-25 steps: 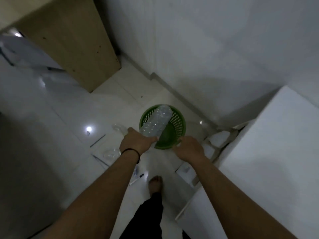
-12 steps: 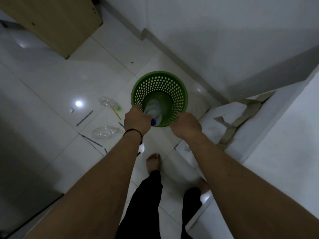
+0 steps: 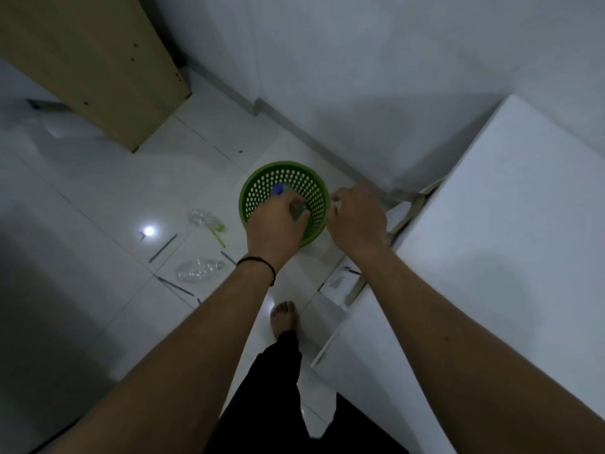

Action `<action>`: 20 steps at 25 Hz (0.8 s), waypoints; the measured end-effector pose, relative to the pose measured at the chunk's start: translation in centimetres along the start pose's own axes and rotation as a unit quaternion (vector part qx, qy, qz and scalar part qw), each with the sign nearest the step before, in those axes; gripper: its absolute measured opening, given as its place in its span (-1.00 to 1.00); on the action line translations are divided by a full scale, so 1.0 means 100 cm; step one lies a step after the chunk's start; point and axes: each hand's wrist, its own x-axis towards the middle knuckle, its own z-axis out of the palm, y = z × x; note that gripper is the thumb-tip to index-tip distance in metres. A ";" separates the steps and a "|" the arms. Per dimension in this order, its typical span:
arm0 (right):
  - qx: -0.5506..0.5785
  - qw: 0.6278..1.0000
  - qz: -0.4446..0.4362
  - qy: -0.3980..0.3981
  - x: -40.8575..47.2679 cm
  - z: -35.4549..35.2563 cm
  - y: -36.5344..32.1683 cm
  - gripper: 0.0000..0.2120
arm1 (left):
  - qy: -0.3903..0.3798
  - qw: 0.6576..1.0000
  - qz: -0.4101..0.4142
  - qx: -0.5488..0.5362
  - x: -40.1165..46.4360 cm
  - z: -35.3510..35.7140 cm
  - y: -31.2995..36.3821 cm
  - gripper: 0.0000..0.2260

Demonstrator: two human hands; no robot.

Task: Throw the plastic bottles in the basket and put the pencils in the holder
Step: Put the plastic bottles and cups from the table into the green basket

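Basically no readable writing or brand anywhere; the bottles are clear and any labels are too blurred to make out. Left hand [image 3: 273, 221] sits over the mouth of the green basket [image 3: 262, 186], fingers curled down around a clear bottle [image 3: 296, 208] with a blue cap [image 3: 277, 189]; the bottle is inside the basket, cap end toward the far wall of it. Right hand [image 3: 355, 217] is loosely closed at the basket's right rim; whether it grips the rim or just touches it I cannot tell. Both forearms reach forward and down, left wrist wearing a black band [image 3: 258, 262].

On the white tiled floor [image 3: 98, 191], left of the basket: a crushed clear bottle with a green cap [image 3: 204, 219], a second crushed clear bottle [image 3: 199, 269] nearer the person, a yellow-green pencil [image 3: 216, 238] and dark pencils [image 3: 162, 248] scattered around them. Pencil holder not spotted. Bare foot [image 3: 284, 317] below the basket.
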 end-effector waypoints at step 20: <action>0.059 0.875 0.356 0.322 -0.230 -0.186 0.340 -0.71 | -0.123 0.888 0.440 0.041 -0.163 0.140 0.354 -0.85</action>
